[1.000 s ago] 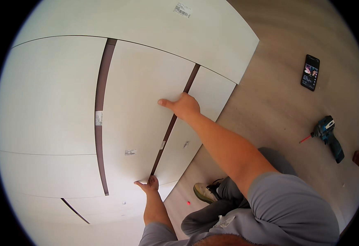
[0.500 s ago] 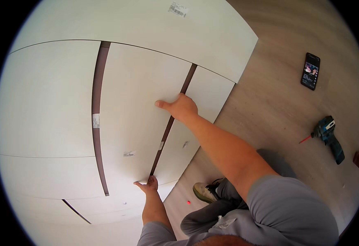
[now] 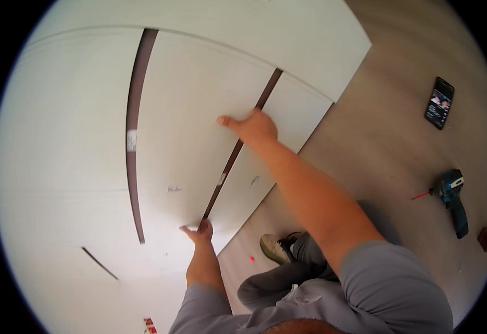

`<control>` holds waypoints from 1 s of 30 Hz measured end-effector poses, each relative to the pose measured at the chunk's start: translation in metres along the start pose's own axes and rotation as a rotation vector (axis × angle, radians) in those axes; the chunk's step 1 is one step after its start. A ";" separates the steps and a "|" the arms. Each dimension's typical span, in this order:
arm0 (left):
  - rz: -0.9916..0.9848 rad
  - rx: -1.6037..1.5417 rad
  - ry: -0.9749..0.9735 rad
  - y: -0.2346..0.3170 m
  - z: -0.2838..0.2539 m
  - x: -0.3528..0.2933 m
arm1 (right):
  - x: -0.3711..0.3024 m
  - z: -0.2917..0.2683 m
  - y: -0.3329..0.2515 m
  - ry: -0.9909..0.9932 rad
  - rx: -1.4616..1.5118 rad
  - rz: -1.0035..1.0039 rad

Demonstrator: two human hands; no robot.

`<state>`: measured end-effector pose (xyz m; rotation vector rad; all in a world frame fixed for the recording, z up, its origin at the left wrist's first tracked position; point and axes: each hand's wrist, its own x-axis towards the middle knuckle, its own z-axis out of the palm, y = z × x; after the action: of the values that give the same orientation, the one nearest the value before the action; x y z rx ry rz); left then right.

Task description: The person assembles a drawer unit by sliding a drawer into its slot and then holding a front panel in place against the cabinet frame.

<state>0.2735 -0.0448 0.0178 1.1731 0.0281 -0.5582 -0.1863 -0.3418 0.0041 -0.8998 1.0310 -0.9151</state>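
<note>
In front of me stands a white cabinet with a flat white drawer front between two long brown finger-grip gaps. My right hand holds this front at its right edge, thumb laid across the white face and fingers hooked into the right brown gap. Farther down the same edge, my left hand grips in the same way, its thumb pointing left. Most fingertips are hidden in the gap. A second brown gap, with a small label, runs along the left side of the front.
On the wood-look floor to the right lie a phone with its screen lit, a blue-black cordless driver with a red bit, and a brown object. A small red piece lies near my shoe.
The whole view has shifted: the cabinet's gaps sit higher, while the phone and driver appear farther right and lower. Both hands keep their places on the drawer front's edge.
</note>
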 end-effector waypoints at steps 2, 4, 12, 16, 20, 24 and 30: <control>0.007 -0.029 0.023 0.001 0.000 0.002 | 0.002 0.004 -0.001 0.000 -0.002 0.037; -0.015 -0.030 0.084 0.001 0.002 0.003 | 0.007 0.002 0.000 -0.094 0.015 0.079; -0.013 -0.018 0.064 -0.003 0.010 -0.004 | 0.008 0.007 0.007 -0.016 0.047 0.036; -0.019 -0.026 0.051 -0.003 0.010 -0.005 | 0.007 0.003 0.006 -0.067 0.016 0.055; -0.011 -0.046 0.104 -0.003 0.009 -0.003 | 0.005 0.000 0.003 -0.100 0.018 0.041; -0.002 -0.056 0.143 -0.002 0.008 -0.001 | 0.004 0.000 0.000 -0.078 -0.024 0.058; 0.019 0.006 0.069 -0.002 0.005 0.000 | 0.000 -0.002 -0.001 -0.063 0.020 0.051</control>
<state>0.2713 -0.0500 0.0182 1.1968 0.0749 -0.5012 -0.1889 -0.3424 0.0046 -0.8773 0.9848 -0.8478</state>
